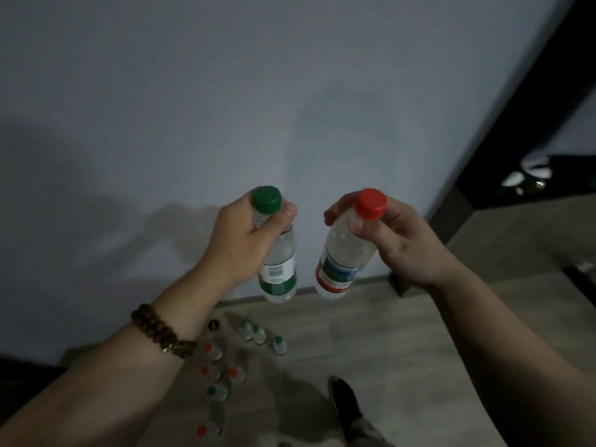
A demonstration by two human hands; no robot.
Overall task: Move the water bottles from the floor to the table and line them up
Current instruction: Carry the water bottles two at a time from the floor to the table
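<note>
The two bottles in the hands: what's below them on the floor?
Under the green-capped bottle and red-capped bottle, more bottles stand on the wooden floor: green-capped ones and red-capped ones. The left forearm covers whatever lies farther left.

Dim, grainy view; soft shadows on the wall; edges bend.

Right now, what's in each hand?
Left hand: closed on the green-capped bottle, at its neck.
Right hand: closed on the red-capped bottle, at its neck.
</note>
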